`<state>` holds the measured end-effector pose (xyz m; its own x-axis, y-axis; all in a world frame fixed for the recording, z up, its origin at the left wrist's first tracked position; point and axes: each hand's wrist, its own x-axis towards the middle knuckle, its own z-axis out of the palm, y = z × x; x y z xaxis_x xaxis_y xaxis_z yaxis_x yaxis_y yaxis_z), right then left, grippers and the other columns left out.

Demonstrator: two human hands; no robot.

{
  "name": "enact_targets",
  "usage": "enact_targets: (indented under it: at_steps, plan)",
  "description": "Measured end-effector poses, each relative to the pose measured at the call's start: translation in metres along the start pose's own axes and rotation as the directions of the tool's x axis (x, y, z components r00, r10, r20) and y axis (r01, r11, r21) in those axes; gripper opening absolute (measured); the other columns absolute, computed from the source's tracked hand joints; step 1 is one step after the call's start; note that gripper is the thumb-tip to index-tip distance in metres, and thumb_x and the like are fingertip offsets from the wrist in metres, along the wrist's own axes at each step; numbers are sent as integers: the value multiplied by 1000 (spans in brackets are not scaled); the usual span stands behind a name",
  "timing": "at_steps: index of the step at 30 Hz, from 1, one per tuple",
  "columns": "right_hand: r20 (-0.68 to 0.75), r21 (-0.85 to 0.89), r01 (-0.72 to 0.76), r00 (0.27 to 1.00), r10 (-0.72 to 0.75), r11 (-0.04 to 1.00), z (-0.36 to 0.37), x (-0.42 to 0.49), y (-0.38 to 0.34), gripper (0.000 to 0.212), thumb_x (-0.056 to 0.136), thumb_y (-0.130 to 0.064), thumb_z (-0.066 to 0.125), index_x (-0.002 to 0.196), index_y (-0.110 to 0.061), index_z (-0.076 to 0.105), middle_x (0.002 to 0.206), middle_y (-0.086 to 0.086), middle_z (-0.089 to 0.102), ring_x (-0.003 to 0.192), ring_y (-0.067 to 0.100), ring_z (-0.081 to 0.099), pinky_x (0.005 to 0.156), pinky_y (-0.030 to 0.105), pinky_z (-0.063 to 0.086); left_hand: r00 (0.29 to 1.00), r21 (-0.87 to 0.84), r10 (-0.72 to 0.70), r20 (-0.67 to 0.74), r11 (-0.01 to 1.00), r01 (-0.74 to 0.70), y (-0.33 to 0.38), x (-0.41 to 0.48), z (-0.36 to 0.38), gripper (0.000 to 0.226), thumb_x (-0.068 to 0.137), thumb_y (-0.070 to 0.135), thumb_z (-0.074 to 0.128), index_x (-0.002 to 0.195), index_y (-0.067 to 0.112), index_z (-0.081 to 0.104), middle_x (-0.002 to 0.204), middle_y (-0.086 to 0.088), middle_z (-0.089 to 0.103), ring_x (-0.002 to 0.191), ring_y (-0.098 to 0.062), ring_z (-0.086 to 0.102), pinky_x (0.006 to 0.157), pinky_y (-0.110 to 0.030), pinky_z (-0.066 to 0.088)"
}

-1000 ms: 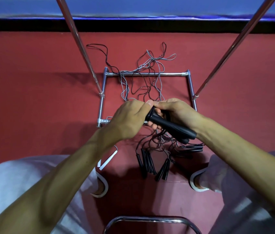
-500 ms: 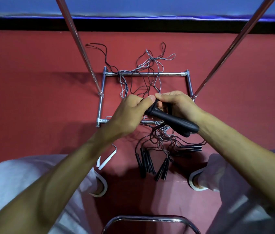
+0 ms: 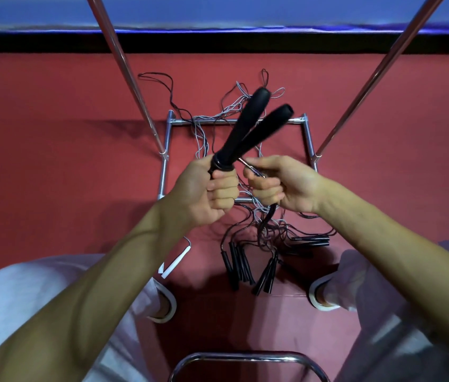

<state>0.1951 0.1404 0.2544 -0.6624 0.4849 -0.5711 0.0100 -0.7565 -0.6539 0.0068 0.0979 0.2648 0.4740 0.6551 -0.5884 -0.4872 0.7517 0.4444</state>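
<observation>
A slim white plastic skipping-rope handle (image 3: 177, 261) is seen lying on the red floor mat (image 3: 52, 133) at lower left of centre, just above a white-soled shoe (image 3: 166, 304). A slanted chrome pole (image 3: 124, 70) is run from the top edge down to the left rail of a rectangular chrome tube frame (image 3: 162, 177), which is laid flat on the mat.

Just right of that rail, at the middle of the frame, the left hand (image 3: 206, 188) is held raised. Its grip is curled tight round the lower ends of a pair of black foam-covered skipping-rope handles (image 3: 248, 125). The two handles are fanned up and to the right in a narrow V, and several turns of dark cord are wound round them just above the fist.

Close beside it, the right hand (image 3: 286, 183) is held with thumb and forefinger pinched on a thin grey-and-black rope cord (image 3: 248, 165), the other fingers folded in. The cord is blurred there, so it appears, but cannot be confirmed, to run to the wound handles.

Below the hands, a tangle of thin cords is trailed over the frame, and a bundle of slim black plastic handles (image 3: 241, 267) is laid on the mat. A curved chrome tube (image 3: 245, 357) is seen at bottom centre. A second slanted chrome pole (image 3: 369, 86) is set at upper right.
</observation>
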Motion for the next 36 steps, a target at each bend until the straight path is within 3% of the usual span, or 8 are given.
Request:
enact_targets:
  at_steps: [5, 10, 13, 18, 20, 26, 33, 36]
  plan:
    - [-218, -284, 243, 926, -310, 927, 0, 7, 11, 16, 103, -13, 55, 87, -10, 57, 56, 6, 58, 40, 12, 34, 40, 22, 27, 997, -216, -77, -33, 974, 68, 5, 3, -12, 34, 85, 21, 39, 51, 19, 34, 41, 7, 25, 32, -9, 24, 34, -21, 13]
    - [-76, -979, 119, 546, -834, 167, -28, 7, 26, 9, 85, -19, 77, 85, -18, 69, 69, -5, 69, 60, 18, 62, 63, 38, 54, 997, -254, -59, -58, 966, 42, 12, 1, -19, 24, 77, 13, 34, 54, 19, 34, 41, 6, 26, 32, -9, 20, 31, -22, 17]
    - [39, -992, 121, 507, -861, 26, -32, 5, 25, 8, 91, -24, 73, 92, -17, 76, 71, -2, 73, 59, 18, 61, 63, 40, 55, 996, -283, -53, -72, 959, 30, 19, -1, -23, 23, 77, 11, 32, 56, 20, 33, 41, 6, 25, 30, -10, 21, 29, -24, 17]
    - [-143, -542, 135, 958, -250, 830, -12, -5, 7, 46, 104, -31, 56, 93, 11, 71, 65, 11, 71, 38, 16, 51, 41, 22, 41, 994, -410, -83, -72, 911, 46, 31, -4, -29, 27, 80, 6, 30, 56, 16, 36, 44, 5, 25, 30, -12, 24, 30, -25, 16]
    - [-82, -390, 42, 993, -80, 920, -8, -11, 1, 44, 105, -32, 51, 92, 5, 71, 55, 9, 61, 32, 11, 40, 35, 18, 32, 992, -418, -84, -94, 907, 37, 33, -4, -29, 27, 79, 5, 29, 55, 15, 36, 44, 5, 25, 30, -12, 23, 31, -24, 15]
    - [-53, -576, 150, 974, -220, 804, -13, -11, -7, 31, 107, -22, 50, 101, 6, 60, 46, 6, 50, 32, 10, 25, 37, 19, 17, 982, -382, -60, -180, 924, -14, 33, -6, -24, 30, 84, 8, 29, 56, 17, 35, 44, 6, 23, 31, -10, 22, 30, -24, 14]
    - [-10, -997, 36, 821, -571, 70, -20, -16, -3, 23, 104, -24, 54, 88, -14, 66, 59, -4, 52, 55, 13, 43, 57, 32, 34, 961, -329, -73, -267, 944, -20, 33, -6, -23, 49, 101, 17, 24, 53, 16, 36, 45, 7, 24, 31, -9, 20, 28, -23, 15]
    - [-118, -950, 50, 857, -502, 309, -17, -14, -5, 33, 106, -21, 50, 81, -11, 67, 53, -6, 48, 45, 9, 37, 49, 28, 30, 951, -369, -63, -302, 928, -56, 32, -5, -22, 47, 102, 17, 23, 57, 16, 34, 45, 6, 24, 31, -9, 20, 28, -22, 15]
